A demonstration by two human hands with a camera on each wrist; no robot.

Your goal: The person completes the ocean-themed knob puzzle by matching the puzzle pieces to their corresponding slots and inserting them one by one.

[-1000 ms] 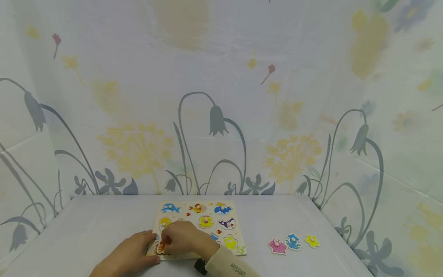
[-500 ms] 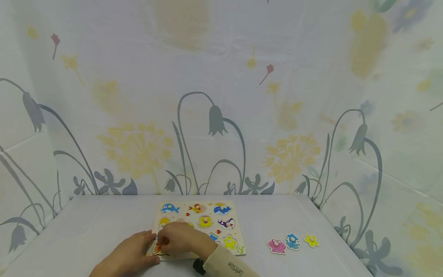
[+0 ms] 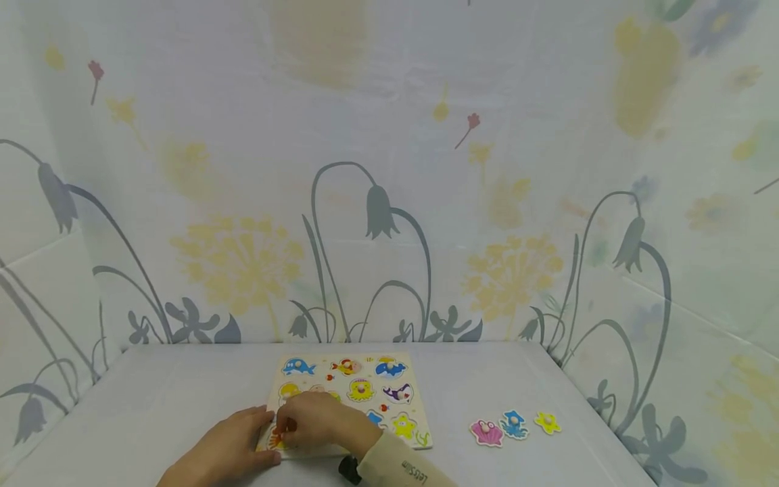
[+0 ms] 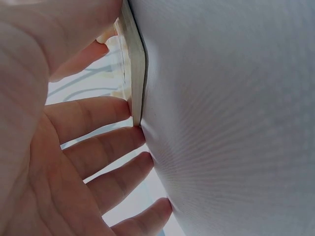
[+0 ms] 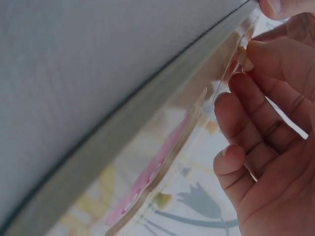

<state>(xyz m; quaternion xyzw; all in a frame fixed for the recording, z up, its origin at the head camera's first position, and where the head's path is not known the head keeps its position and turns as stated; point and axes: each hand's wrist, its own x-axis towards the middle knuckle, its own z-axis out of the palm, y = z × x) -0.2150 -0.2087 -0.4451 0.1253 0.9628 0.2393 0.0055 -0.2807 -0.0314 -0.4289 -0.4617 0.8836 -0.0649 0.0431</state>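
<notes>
A wooden peg puzzle board [image 3: 418, 410] with printed sea animals lies on the white table. At its near left corner my right hand [image 3: 319, 419] pinches the small wooden knob [image 5: 244, 60] of an orange-red puzzle piece [image 3: 275, 439]. Most of that piece is hidden under the fingers. My left hand [image 3: 228, 443] steadies the same corner, with straight, spread fingers against the left side and the thumb at the near side. In the left wrist view two fingertips touch the board's edge [image 4: 138, 73], while the others rest on the cloth.
Right of the board lie a pink shell piece [image 3: 487, 433], a blue piece [image 3: 514, 426] and a yellow star piece [image 3: 548, 423], each with a knob. Several knobbed pieces, including a yellow octopus [image 3: 361, 389], sit in the board. A flowered curtain [image 3: 389, 203] hangs behind.
My right hand has shifted slightly left over the board's corner, and the orange-red piece has moved with it. My left hand and the loose pieces have stayed in place.
</notes>
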